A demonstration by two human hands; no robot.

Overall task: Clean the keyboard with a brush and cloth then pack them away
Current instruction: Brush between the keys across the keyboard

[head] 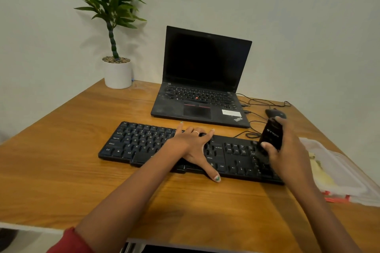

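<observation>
A black keyboard (144, 144) lies across the middle of the wooden desk (61, 160). My left hand (195, 148) rests flat on its middle keys, fingers spread, thumb over the front edge. My right hand (287, 150) grips a black brush (271, 135) with white lettering, held over the keyboard's right end above the number pad; its bristles are hard to make out against the keys. At the right edge of the desk lies a clear plastic pouch (345, 174) with a pale yellow cloth (320, 172) showing inside it.
An open black laptop (205, 80) stands behind the keyboard. A black mouse (274, 113) and loose cables (259, 101) lie to its right. A potted plant (117, 72) occupies the far left corner. The wall is close behind the desk.
</observation>
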